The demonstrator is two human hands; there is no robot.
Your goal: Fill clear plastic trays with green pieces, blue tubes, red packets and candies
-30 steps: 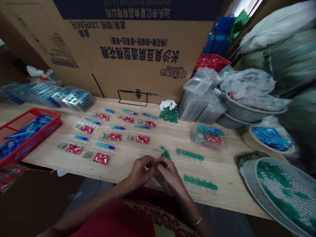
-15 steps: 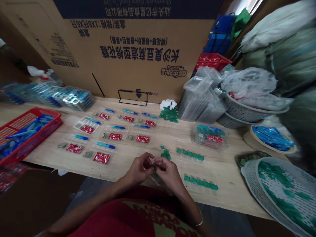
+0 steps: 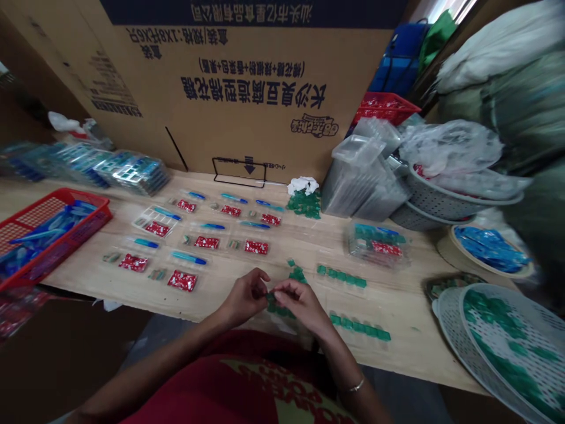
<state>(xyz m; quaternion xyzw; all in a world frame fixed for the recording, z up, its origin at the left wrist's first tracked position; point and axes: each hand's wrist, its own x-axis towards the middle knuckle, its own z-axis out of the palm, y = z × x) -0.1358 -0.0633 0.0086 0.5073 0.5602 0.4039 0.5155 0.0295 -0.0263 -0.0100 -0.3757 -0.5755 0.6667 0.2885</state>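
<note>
My left hand [image 3: 245, 299] and my right hand [image 3: 302, 302] meet at the front of the table, fingertips almost touching. Both are closed in a pinch around a small green piece [image 3: 270, 296], partly hidden by the fingers. Just under my right hand lie loose green pieces [image 3: 285, 311], and a few more green squares [image 3: 297, 274] are scattered beyond it. To the right, a clear tray carries a row of green squares [image 3: 342, 276]. Nearer to me, a second clear tray holds a similar green row [image 3: 361, 327].
Clear trays with blue pens and red packets [image 3: 206, 242] cover the left side. A red basket of pens [image 3: 53, 241] stands far left, a cardboard box [image 3: 247, 129] behind. On the right are stacked clear trays [image 3: 353, 182] and a perforated basket [image 3: 514, 347] with green pieces.
My hands have shifted slightly left, and my right hand has opened its angle a little. More of the loose green pieces beneath it now show. The view has moved slightly.
</note>
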